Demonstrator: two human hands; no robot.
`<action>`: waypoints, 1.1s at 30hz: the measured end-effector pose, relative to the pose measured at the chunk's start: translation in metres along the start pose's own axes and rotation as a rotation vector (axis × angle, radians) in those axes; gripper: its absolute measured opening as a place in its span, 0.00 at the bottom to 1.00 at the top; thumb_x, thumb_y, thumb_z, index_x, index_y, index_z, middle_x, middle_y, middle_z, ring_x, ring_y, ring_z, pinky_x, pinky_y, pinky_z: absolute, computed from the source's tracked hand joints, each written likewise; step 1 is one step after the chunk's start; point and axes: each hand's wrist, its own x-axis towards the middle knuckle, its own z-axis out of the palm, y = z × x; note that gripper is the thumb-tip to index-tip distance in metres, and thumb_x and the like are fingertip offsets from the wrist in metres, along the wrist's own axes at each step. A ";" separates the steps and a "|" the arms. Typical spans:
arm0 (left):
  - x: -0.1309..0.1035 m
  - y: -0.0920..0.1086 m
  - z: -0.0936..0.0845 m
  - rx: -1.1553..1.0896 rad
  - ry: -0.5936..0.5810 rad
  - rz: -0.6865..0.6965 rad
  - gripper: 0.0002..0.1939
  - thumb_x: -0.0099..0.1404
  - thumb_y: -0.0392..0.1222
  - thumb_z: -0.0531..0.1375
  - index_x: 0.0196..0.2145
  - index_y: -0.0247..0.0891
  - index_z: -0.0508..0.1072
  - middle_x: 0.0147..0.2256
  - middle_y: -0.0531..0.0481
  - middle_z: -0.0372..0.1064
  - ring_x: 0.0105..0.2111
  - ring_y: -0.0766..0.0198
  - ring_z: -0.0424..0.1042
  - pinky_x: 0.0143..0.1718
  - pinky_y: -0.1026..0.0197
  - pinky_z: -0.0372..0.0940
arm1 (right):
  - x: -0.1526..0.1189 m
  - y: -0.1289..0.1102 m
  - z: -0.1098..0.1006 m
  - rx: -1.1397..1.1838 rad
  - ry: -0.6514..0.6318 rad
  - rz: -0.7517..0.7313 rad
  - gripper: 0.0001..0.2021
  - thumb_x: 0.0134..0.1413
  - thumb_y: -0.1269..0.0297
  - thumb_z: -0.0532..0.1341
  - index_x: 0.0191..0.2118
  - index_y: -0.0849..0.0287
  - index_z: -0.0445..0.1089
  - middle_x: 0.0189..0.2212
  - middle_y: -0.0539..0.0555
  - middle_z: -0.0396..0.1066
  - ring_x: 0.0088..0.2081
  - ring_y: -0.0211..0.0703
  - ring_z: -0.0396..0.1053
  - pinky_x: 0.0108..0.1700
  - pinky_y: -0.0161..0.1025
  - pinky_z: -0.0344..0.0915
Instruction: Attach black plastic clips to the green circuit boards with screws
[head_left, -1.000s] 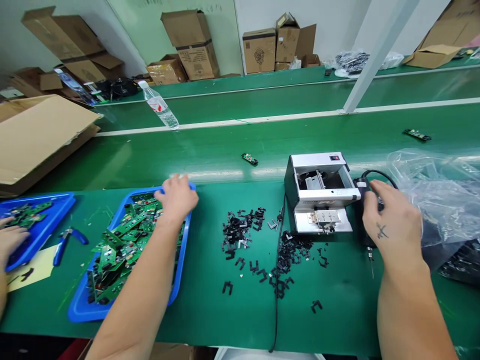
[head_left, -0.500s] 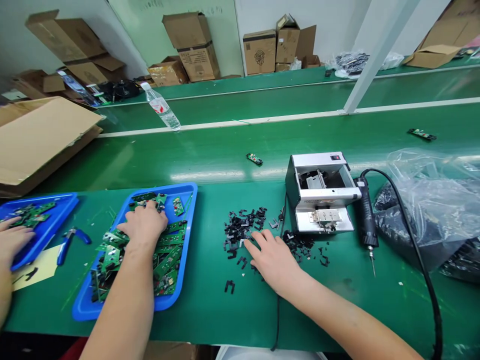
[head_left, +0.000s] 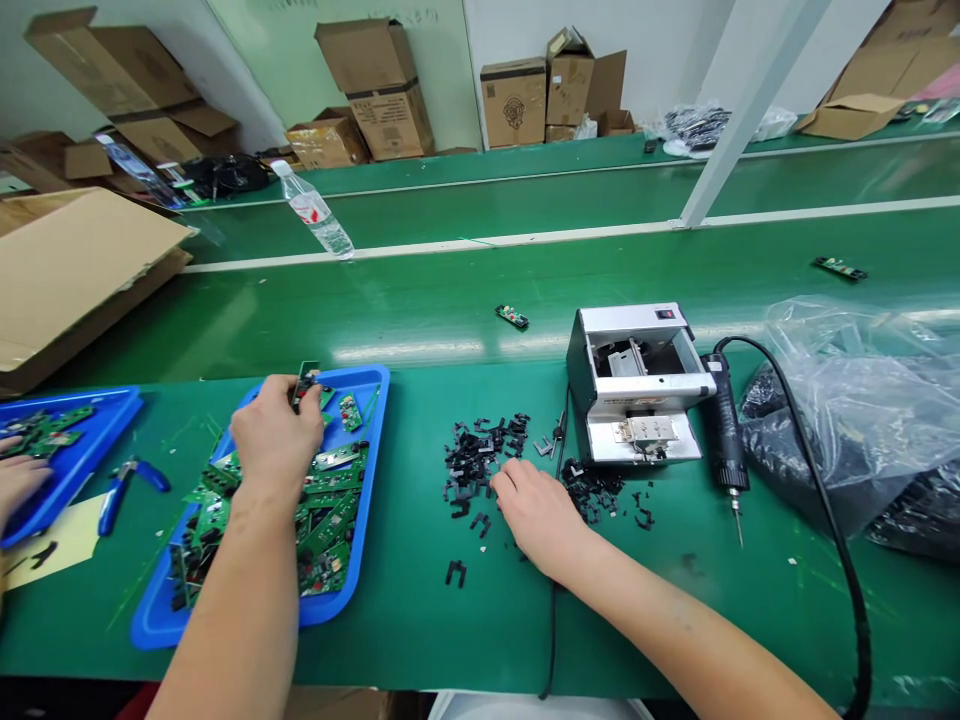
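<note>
My left hand pinches a small circuit board at the far side of a blue tray. Several green circuit boards lie heaped in that tray below the hand. Over the right edge of a pile of small black plastic clips, my right hand has its fingers drawn together and bent down. Its fingertips are partly hidden, so whatever they hold cannot be made out. One loose black clip lies nearer the front.
A silver machine stands right of the clips, with a black electric screwdriver and cable beside it. Plastic bags fill the right side. Blue pliers and another person's hand at a second tray are left.
My left hand has lifted slightly with a circuit board between its fingers. The fingers of my right hand have drawn together at the clips. The view has shifted a little.
</note>
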 end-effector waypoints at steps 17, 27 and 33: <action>-0.085 0.146 -0.007 -1.198 -1.088 0.439 0.19 0.70 0.57 0.58 0.41 0.35 0.70 0.33 0.50 0.70 0.28 0.69 0.65 0.29 0.66 0.58 | -0.014 0.017 -0.029 0.490 0.113 0.077 0.07 0.66 0.64 0.59 0.45 0.56 0.75 0.36 0.55 0.76 0.36 0.44 0.74 0.39 0.39 0.66; -0.105 0.150 -0.007 -0.909 -1.360 0.696 0.15 0.76 0.52 0.51 0.43 0.38 0.67 0.33 0.52 0.72 0.25 0.70 0.62 0.28 0.67 0.59 | -0.073 0.060 -0.057 1.234 0.157 0.117 0.08 0.65 0.62 0.59 0.45 0.57 0.74 0.40 0.53 0.71 0.32 0.35 0.73 0.36 0.34 0.75; -0.113 0.152 -0.011 -0.779 -1.425 0.791 0.09 0.75 0.46 0.50 0.45 0.40 0.64 0.36 0.52 0.74 0.26 0.69 0.64 0.28 0.66 0.58 | -0.087 0.078 -0.048 1.406 0.194 0.235 0.08 0.60 0.59 0.66 0.38 0.58 0.73 0.37 0.53 0.71 0.28 0.33 0.69 0.31 0.34 0.73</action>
